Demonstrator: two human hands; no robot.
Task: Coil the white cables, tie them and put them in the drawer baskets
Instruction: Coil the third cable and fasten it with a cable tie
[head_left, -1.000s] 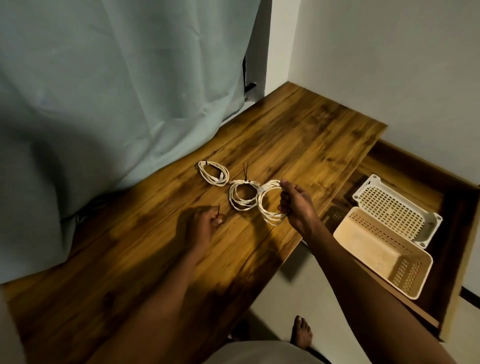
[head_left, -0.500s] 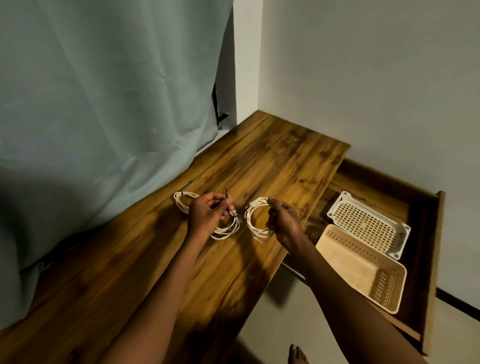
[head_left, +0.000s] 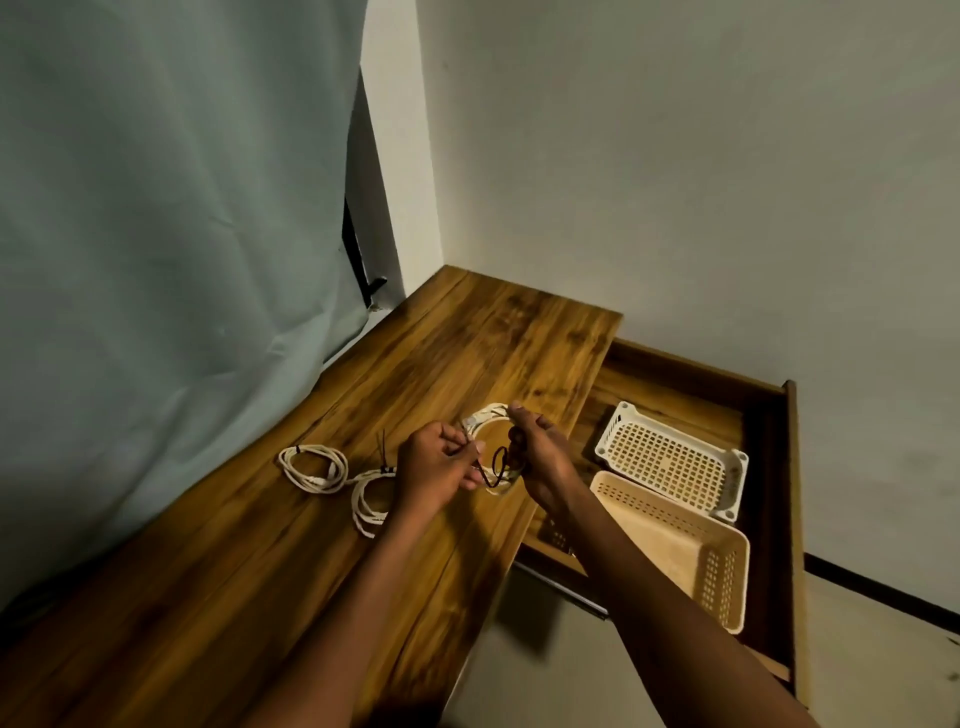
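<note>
White cables are our concern, and the head view, the only one, shows three coils on the wooden desk. We take the white basket in the open drawer as our landmark. Farthest from it lies a tied coil with a small dark tie on its top. Nearer the basket lies a second coil, its dark tie end standing up. Closest, just short of the desk edge, we hold the third coil.

Our left hand has its fingers closed in a pinch on one end of a dark tie. Our right hand has its fingers curled around the coil and apparently the tie's other end. We judge the step in hand to be tying this last coil. Next, we would need to draw the tie snug, then carry the coils toward the baskets. Beside the white basket, on the side nearer us, sits a beige basket; both look empty.

Our hands cover much of the third coil, so we cannot tell whether the tie passes fully around it. The light is dim, and the second coil's near side is hidden behind our left wrist.
</note>
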